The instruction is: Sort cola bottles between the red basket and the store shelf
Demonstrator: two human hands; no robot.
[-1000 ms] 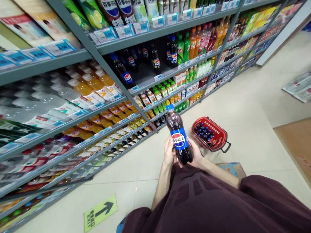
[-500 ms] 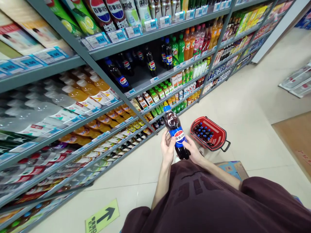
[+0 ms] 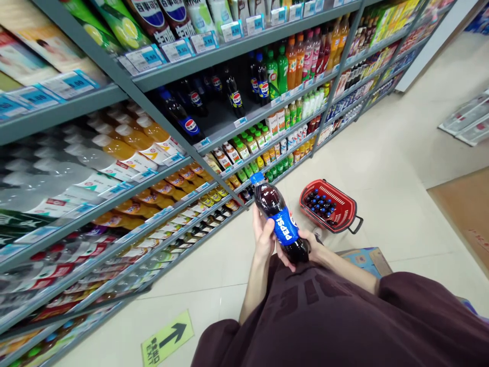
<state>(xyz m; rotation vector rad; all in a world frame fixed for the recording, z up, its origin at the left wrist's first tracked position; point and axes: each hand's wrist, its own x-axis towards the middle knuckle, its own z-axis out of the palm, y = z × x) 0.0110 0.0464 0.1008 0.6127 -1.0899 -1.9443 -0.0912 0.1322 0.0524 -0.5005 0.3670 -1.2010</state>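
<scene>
A dark Pepsi bottle (image 3: 269, 200) with a blue cap and blue label is held in front of my body, tilted with its cap toward the shelves. My left hand (image 3: 264, 238) is closed around its left side, the thumb lying on the label. From the right, my right hand (image 3: 311, 242) grips the lower part; some of its fingers are hidden behind the bottle. The word PEPSI on the label faces up at me. On the floor beyond my right hand stands a red shopping basket (image 3: 346, 206) with several dark blue-capped bottles (image 3: 321, 203) inside.
Tall grey shelves (image 3: 164, 71) of drinks run along the left and away from me. One shelf holds a few Pepsi bottles (image 3: 234, 94) with gaps between them. A green exit sign (image 3: 168, 339) is on the tiled floor, and a cardboard box (image 3: 367, 260) lies near my right forearm.
The bottle has been turned about its length, so the PEPSI lettering now shows instead of the Chinese logo side. It has come a little closer to me, and both hands have shifted their hold.
</scene>
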